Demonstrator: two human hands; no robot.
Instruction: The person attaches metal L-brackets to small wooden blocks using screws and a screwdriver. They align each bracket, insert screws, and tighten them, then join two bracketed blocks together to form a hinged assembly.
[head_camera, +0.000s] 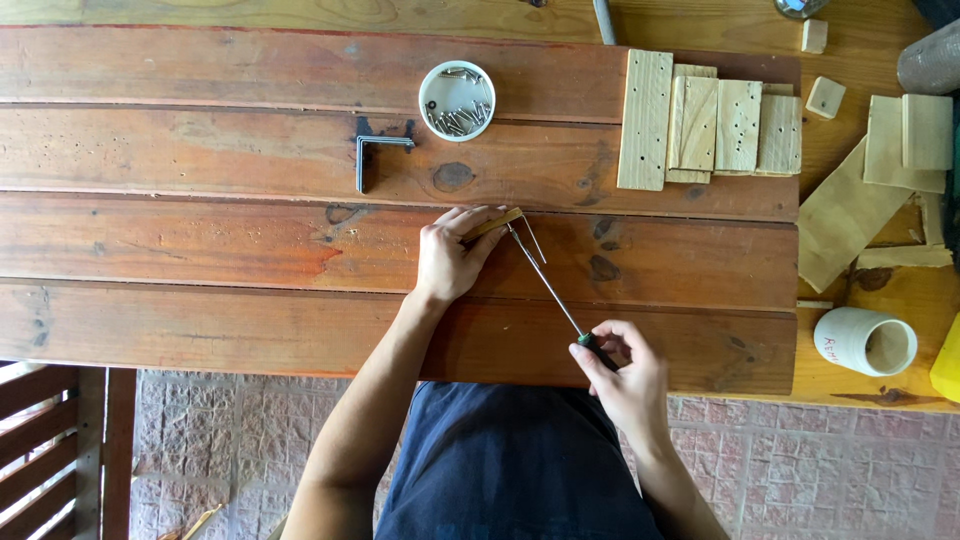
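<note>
My left hand (452, 255) presses a small brass-coloured metal bracket (497, 222) onto the reddish wooden planks (200, 240). My right hand (622, 375) grips the dark handle of a long thin screwdriver (548, 280). Its shaft runs up and left, and its tip meets the bracket beside my left fingers. A second, dark L-shaped bracket (372, 158) lies on the planks further up and to the left.
A round white tub of screws (457, 100) stands near the top middle. Several pale wood pieces with holes (700, 125) lie at the upper right, with more offcuts (880, 170) beyond them. A white cup (864, 341) lies on its side at the right edge.
</note>
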